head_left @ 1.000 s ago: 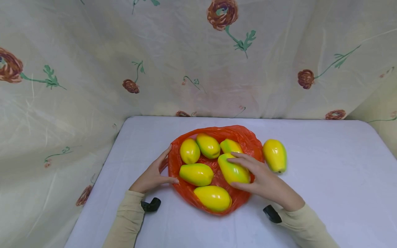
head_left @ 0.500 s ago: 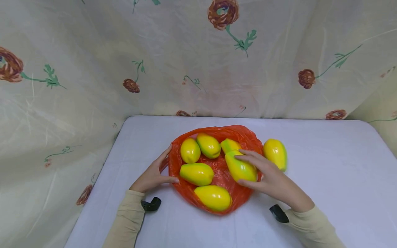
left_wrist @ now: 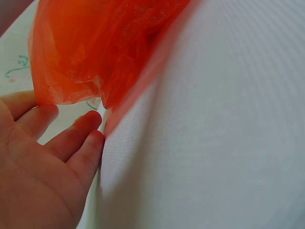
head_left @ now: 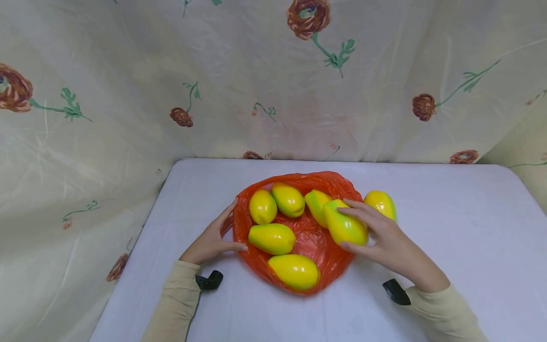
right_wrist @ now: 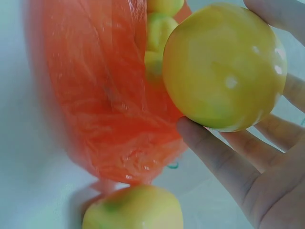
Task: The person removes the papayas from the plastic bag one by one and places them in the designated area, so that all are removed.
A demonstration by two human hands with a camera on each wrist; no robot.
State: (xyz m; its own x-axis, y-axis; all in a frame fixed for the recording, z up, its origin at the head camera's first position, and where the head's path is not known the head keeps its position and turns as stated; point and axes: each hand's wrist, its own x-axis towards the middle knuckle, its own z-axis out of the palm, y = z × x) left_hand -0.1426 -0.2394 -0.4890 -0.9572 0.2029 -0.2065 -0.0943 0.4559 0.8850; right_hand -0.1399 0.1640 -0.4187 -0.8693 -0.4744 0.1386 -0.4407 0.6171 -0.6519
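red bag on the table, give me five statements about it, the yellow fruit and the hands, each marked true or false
1. The red bag is tied shut. False: its mouth is open.
2. The right-hand grip holds a yellow fruit. True.
3. Five other fruits lie in the bag. True.
4. The left-hand grip holds a fruit. False: it touches the bag.
5. A loose fruit rests on the table outside the bag. True.

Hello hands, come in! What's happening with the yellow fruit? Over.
Right hand gripping one yellow fruit. Left hand touching red bag. Loose fruit on table beside bag, maybe in the way.
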